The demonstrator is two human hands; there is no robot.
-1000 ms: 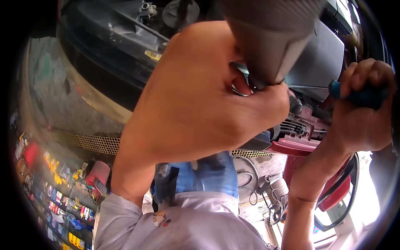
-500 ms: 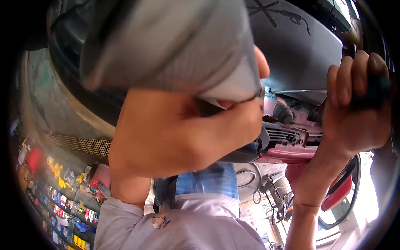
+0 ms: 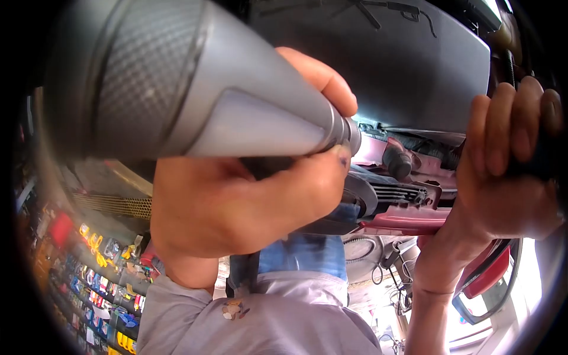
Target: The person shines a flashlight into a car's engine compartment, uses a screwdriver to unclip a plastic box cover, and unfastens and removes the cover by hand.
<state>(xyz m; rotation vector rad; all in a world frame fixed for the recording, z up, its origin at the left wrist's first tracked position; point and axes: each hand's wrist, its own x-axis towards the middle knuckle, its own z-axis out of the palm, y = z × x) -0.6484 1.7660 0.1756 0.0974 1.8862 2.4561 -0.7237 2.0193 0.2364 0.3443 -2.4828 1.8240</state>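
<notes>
My left hand is closed around a grey tapered tool with a knurled band at its wide end. That end is close to the camera and blurred. The thumb and a finger pinch the narrow tip, which points right toward a red metal car part. A bright glow lies just beyond the tip. At the right, my right hand is raised with its fingers curled around something dark, too shadowed to name. Close to the tip sits a black rubber-like plug on the pinkish metal.
A dark panel with black drawn shapes spans the top. A red-backed mirror is at lower right, beside tangled cables. Shelves of colourful small goods stand at lower left, below a yellowish mesh strip.
The grey tool has swung so more of its side shows, and its tip has shifted slightly left with my left hand. My right hand has lowered slightly, still curled.
</notes>
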